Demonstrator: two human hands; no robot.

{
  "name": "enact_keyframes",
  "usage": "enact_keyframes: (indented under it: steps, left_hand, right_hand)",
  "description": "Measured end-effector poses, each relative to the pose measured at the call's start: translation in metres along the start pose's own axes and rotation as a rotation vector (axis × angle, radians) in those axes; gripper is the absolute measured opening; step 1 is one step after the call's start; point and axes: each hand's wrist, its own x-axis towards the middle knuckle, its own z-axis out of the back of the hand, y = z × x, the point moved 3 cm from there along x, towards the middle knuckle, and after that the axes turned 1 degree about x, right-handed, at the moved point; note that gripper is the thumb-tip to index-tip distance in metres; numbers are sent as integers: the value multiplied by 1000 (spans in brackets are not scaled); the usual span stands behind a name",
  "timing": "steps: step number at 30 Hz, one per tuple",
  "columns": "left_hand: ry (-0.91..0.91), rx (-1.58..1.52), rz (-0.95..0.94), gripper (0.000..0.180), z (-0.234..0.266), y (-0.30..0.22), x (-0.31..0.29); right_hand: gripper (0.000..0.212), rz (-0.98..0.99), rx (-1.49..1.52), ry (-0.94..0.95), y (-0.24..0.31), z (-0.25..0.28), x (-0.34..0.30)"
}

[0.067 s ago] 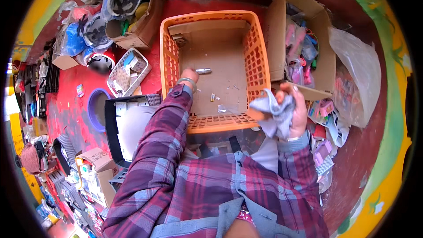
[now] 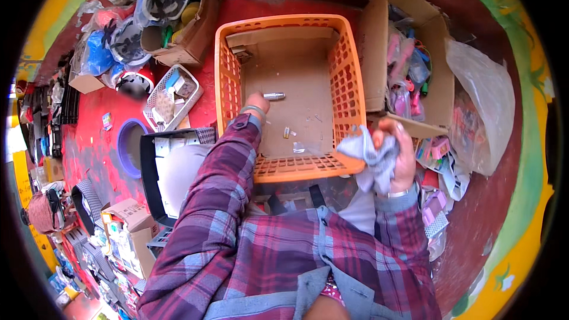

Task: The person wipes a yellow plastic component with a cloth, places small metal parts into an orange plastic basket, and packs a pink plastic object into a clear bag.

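Nearby, cardboard boxes (image 2: 372, 53) flank the orange basket (image 2: 308, 169); right fingers (image 2: 396, 128) grip grey cloth (image 2: 372, 154); for the left hand (image 2: 258, 101) I cannot tell.

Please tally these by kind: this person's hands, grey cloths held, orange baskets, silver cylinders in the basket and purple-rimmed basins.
Hands (left hand, right hand): 2
Grey cloth: 1
Orange basket: 1
Silver cylinder: 1
Purple-rimmed basin: 1
Total: 6

Red floor (image 2: 95, 112): worn paint before us
Middle: our orange plastic basket (image 2: 356, 77)
Left: we see white plastic basket (image 2: 189, 108), purple-rimmed tub (image 2: 120, 151)
Right: open cardboard box (image 2: 373, 53)
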Motion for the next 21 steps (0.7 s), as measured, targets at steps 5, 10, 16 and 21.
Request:
enact_keyframes:
  steps: [5,10,16,21]
  left_hand:
    - [26,146,-260,40,-29,-19,34]
    - [135,286,-445,36,-57,-20,56]
    - [131,277,-351,35,-72,-19,65]
    - [128,-227,-152,30,-91,-13,75]
  right_hand:
    - [35,-36,-137,44,-1,2,6]
    - [36,-67,-148,-26,-6,11,14]
    - [36,-103,-127,-58,-8,10,17]
    - [37,-97,-84,-40,-6,13,13]
